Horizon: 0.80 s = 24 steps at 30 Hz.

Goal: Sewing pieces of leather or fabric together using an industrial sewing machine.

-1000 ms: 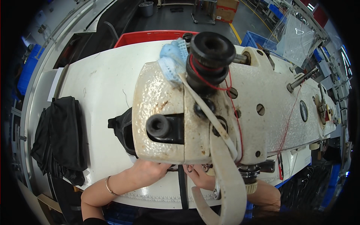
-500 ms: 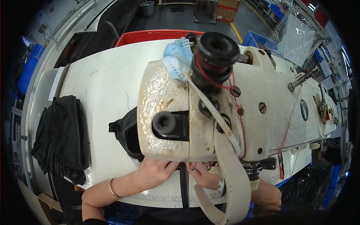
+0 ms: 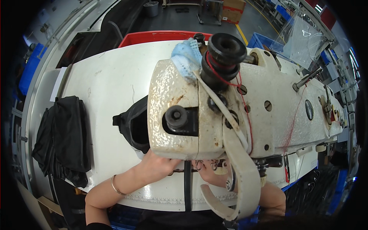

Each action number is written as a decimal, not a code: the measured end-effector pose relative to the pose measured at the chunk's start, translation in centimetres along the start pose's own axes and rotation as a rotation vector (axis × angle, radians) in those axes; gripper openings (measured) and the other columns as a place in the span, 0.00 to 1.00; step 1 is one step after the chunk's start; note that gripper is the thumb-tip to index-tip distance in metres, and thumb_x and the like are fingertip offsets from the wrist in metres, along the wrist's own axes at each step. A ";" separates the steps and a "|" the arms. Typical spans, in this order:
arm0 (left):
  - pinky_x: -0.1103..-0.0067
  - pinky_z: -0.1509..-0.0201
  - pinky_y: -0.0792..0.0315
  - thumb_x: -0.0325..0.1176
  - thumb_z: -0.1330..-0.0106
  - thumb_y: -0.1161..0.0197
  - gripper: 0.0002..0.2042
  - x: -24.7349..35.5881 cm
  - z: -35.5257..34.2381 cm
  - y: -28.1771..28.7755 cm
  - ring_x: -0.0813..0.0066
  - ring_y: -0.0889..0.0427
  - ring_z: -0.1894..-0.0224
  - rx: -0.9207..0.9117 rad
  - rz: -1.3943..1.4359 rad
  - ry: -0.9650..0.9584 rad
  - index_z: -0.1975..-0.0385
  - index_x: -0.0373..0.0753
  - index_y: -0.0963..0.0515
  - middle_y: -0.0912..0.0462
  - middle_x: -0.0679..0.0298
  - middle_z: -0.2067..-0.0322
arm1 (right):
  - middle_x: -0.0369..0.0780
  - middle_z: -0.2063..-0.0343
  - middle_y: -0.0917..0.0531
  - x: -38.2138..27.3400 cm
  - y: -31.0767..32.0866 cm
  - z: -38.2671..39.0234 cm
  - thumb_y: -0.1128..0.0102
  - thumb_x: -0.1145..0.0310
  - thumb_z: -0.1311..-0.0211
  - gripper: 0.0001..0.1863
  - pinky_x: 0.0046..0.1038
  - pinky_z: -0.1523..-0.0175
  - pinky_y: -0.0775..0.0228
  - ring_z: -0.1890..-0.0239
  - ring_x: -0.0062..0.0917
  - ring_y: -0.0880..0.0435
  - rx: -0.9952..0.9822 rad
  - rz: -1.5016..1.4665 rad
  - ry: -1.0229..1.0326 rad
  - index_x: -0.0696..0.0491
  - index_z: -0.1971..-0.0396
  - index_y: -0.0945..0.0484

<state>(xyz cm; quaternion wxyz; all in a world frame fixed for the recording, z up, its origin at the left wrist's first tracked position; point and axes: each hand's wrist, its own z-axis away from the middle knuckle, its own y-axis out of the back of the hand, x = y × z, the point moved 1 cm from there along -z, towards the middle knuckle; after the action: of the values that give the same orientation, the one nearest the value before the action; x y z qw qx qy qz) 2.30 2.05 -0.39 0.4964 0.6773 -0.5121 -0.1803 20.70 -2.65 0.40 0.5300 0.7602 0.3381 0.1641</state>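
One black strap (image 3: 187, 188), near side of the sewing machine (image 3: 172, 82), probably light, soft, best pinched along its edges; left hand (image 3: 155, 167) and right hand (image 3: 212, 174) flanking, fingers partly hidden, grasp cannot be told.

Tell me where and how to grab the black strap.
I'd pinch the black strap across its narrow width, near the table's near edge, coming from the person's side. That stretch runs straight and uncovered; farther up, it passes between the left hand and right hand and the machine head hides it.
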 end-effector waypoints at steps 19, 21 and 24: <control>0.65 0.49 0.27 0.24 0.52 0.42 0.15 -0.1 -0.6 1.0 0.55 0.21 0.55 -0.035 0.015 0.049 0.62 0.35 0.21 0.20 0.54 0.60 | 0.41 0.53 0.21 1.7 -1.2 2.3 0.41 0.72 0.45 0.18 0.33 0.43 0.32 0.48 0.31 0.22 -0.218 -0.721 -0.333 0.55 0.52 0.25; 0.64 0.47 0.29 0.25 0.51 0.43 0.15 0.5 -1.1 2.4 0.54 0.22 0.54 -0.236 0.036 0.135 0.61 0.34 0.21 0.22 0.54 0.59 | 0.39 0.57 0.19 2.2 -0.5 2.2 0.41 0.73 0.48 0.15 0.34 0.49 0.27 0.53 0.32 0.20 -0.091 -0.494 -0.137 0.54 0.58 0.22; 0.62 0.46 0.32 0.26 0.51 0.43 0.17 2.2 -1.8 1.8 0.55 0.25 0.51 -0.103 -0.012 0.167 0.59 0.31 0.23 0.23 0.54 0.59 | 0.34 0.76 0.25 4.1 -3.3 4.1 0.40 0.69 0.71 0.07 0.25 0.77 0.32 0.72 0.23 0.26 0.263 0.175 0.213 0.51 0.83 0.23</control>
<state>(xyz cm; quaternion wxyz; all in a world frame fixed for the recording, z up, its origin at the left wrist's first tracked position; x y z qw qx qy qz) 3.66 1.06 2.50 0.5706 0.6667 -0.4547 -0.1524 24.99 -1.97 -4.58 0.3712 0.8277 0.3432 0.2436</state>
